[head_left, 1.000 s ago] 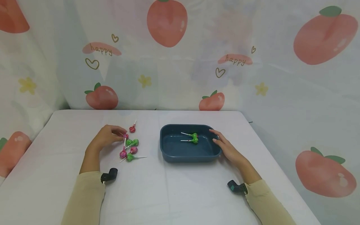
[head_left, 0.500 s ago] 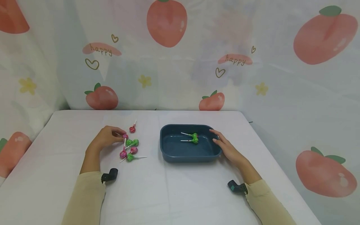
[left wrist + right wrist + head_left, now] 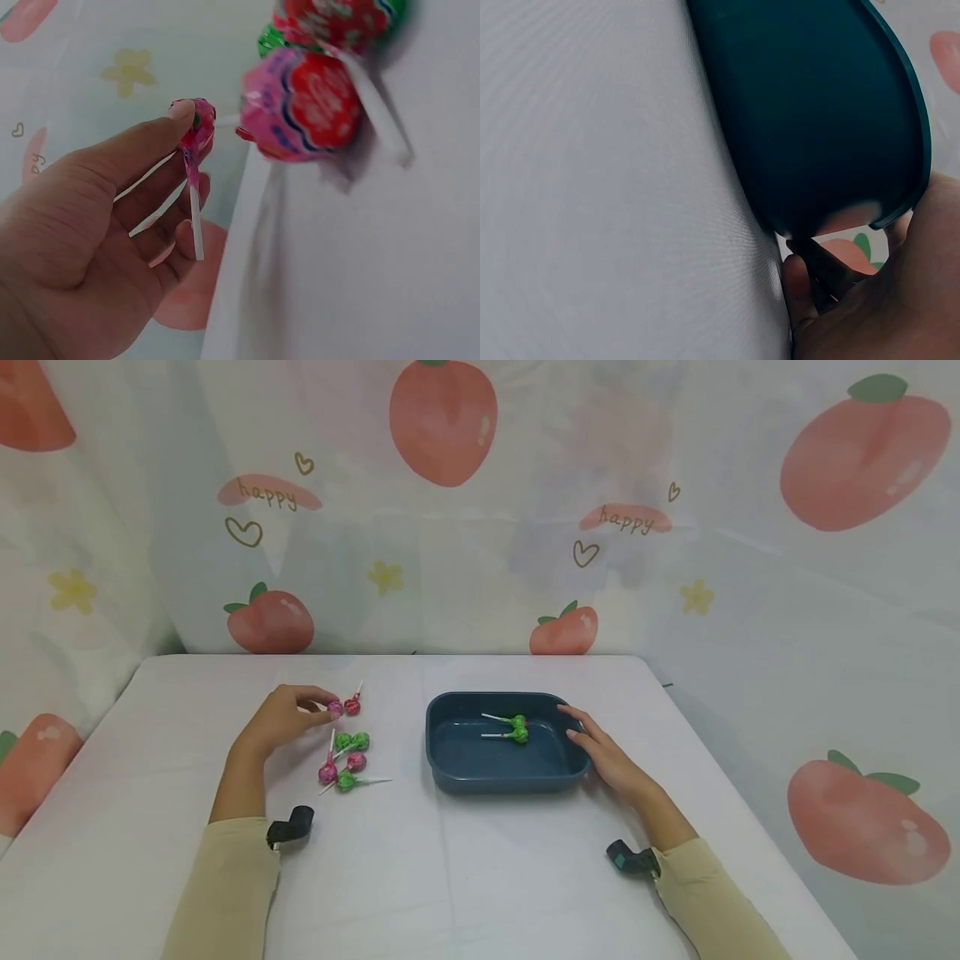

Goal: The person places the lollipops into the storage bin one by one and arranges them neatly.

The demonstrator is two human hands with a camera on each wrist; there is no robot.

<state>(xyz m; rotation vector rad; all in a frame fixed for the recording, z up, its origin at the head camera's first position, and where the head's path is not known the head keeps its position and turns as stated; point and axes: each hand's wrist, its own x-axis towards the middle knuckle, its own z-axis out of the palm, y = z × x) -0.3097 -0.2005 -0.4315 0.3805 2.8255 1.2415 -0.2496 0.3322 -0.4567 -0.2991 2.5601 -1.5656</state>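
Observation:
My left hand (image 3: pixel 288 718) pinches a pink-and-purple lollipop (image 3: pixel 335 708) by its wrapped head between thumb and fingers. In the left wrist view the white stick of this lollipop (image 3: pixel 196 225) hangs down in front of the other fingers. Just right of it lies a red lollipop (image 3: pixel 352 705). Nearer on the table is a loose group of pink and green lollipops (image 3: pixel 327 773). My right hand (image 3: pixel 618 770) holds the right end of a dark blue tray (image 3: pixel 510 782), thumb and a finger over the rim. Inside the tray lie green lollipops (image 3: pixel 518 735), sticks pointing left.
A white cloth covers the table (image 3: pixel 450 877). Behind it and at the sides hangs a fabric backdrop (image 3: pixel 480 568) printed with peaches. In the left wrist view a pink lollipop (image 3: pixel 300 105) looms large, close to the camera.
My left hand has moved slightly away from me with the pink-and-purple lollipop, off the group and beside the red one. The right hand and tray have not visibly moved.

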